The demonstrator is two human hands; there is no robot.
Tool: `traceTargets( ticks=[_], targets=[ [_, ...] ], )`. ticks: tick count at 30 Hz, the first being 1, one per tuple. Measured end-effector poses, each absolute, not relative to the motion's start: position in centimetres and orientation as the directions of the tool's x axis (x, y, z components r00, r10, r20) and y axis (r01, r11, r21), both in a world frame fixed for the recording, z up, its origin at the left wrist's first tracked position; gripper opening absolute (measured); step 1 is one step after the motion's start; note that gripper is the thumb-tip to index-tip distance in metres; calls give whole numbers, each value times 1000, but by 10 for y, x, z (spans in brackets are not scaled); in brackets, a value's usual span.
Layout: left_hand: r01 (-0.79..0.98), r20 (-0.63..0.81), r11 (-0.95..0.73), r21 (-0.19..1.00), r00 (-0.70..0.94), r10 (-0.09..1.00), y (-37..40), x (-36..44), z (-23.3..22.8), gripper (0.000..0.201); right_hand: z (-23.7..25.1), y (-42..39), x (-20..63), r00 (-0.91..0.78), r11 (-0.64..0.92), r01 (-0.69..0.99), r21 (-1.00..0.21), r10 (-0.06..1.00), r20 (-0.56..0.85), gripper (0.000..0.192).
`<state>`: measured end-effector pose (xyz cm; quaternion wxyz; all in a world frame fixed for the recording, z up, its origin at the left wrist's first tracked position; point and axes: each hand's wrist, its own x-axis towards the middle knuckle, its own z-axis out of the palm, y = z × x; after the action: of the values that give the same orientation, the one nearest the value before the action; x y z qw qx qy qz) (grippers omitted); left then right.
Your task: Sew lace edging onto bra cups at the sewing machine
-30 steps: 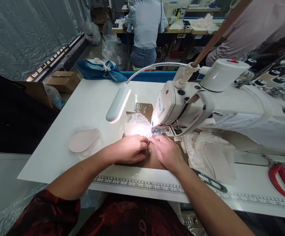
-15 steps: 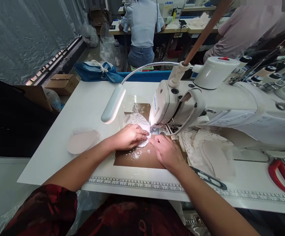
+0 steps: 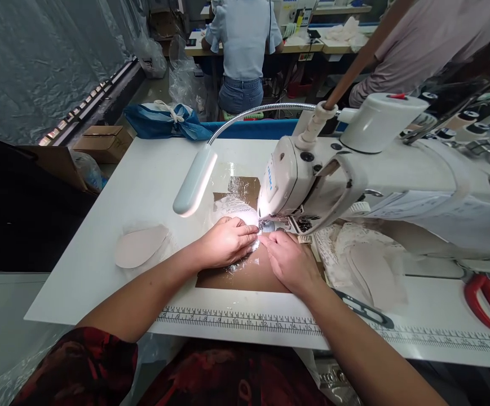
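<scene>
My left hand (image 3: 226,242) presses down on a small white lace piece (image 3: 235,206) lying just in front of the presser foot of a white sewing machine (image 3: 380,175). My right hand (image 3: 289,260) lies flat beside it, fingertips at the needle plate (image 3: 270,226), touching the same piece. Most of the lace is hidden under my left hand. The piece rests on a brown taped patch (image 3: 245,270) of the white table (image 3: 151,175). A gooseneck lamp (image 3: 194,180) shines on the spot.
A pale oval pad (image 3: 140,254) lies left of my hands. More white lace and pads (image 3: 361,262) are heaped under the machine arm. Black snips (image 3: 365,311) and red-handled scissors (image 3: 488,301) lie at right. A ruler strip (image 3: 245,321) runs along the front edge. Two people sit at tables behind.
My hands have kept pinching the lace at the presser foot and shifted it slightly away from me; more of the lace now lies behind the foot and less shows near my fingers.
</scene>
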<state>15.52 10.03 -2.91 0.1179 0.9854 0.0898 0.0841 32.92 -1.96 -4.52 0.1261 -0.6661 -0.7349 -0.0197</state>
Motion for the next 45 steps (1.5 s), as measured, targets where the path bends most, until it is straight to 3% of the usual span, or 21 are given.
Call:
traceTargets(
  ticks=[9,16,23,27,32,39,43,45],
  targets=[
    [174,133,-958,229,969,207,101,157,-29,37,-48,-21,329,-129,163,977,-135,964,232,38],
    [241,155,-955,175,951,268,98,161,-30,35,-52,-16,328,-61,84,993,-83,966,250,42],
    [94,152,-952,292,978,143,102,147,-22,32,-51,-19,330,81,-33,973,-228,976,202,38],
    [66,187,-943,326,973,133,102,146,-24,21,-51,-19,330,113,-64,968,-243,975,193,36],
    [141,191,-936,323,959,210,101,151,-31,23,-50,-19,329,105,-53,968,-245,974,203,32],
    [207,170,-793,574,916,362,103,158,-29,24,-47,-11,316,42,7,979,-205,972,232,29],
    [151,129,-809,567,955,269,106,153,-20,13,-48,-7,316,42,-3,987,-162,970,239,32],
    [104,102,-832,545,977,189,110,149,-18,23,-49,-8,318,32,18,983,-182,963,266,35]
  ],
)
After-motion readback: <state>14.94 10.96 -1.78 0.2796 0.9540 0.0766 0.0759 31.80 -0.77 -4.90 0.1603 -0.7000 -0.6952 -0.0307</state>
